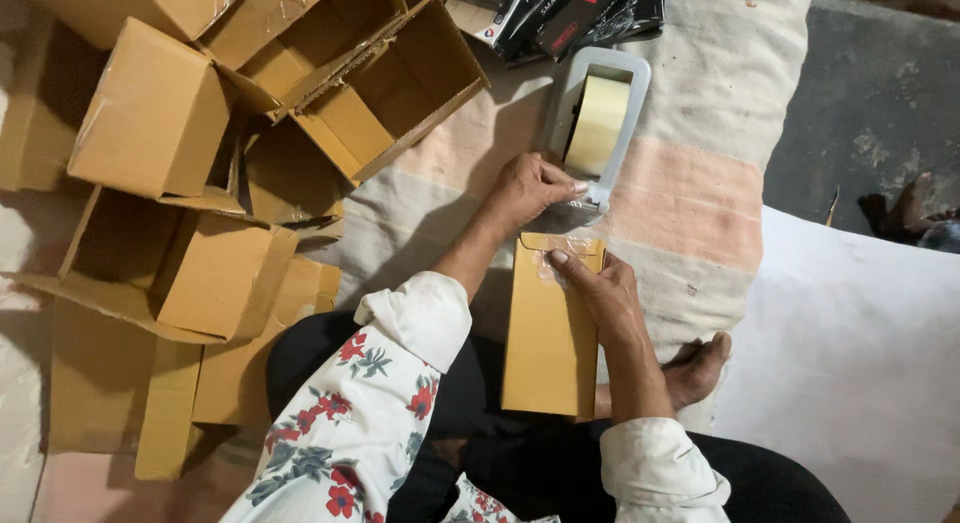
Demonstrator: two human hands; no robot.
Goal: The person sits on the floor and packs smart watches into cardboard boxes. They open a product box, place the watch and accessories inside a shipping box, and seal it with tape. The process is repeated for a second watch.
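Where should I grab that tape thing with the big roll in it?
Probably the tape dispenser is best gripped by its grey frame at the near end, coming from the left, where the left hand holds it. The roll fills the middle, and tape leaves at the near end.

Left hand (525,190) curled closed; right hand (598,290) flat, fingers extended.

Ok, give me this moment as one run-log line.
left hand: grips tape dispenser | right hand: presses clear tape onto brown box | open cartons at left | striped cloth underneath
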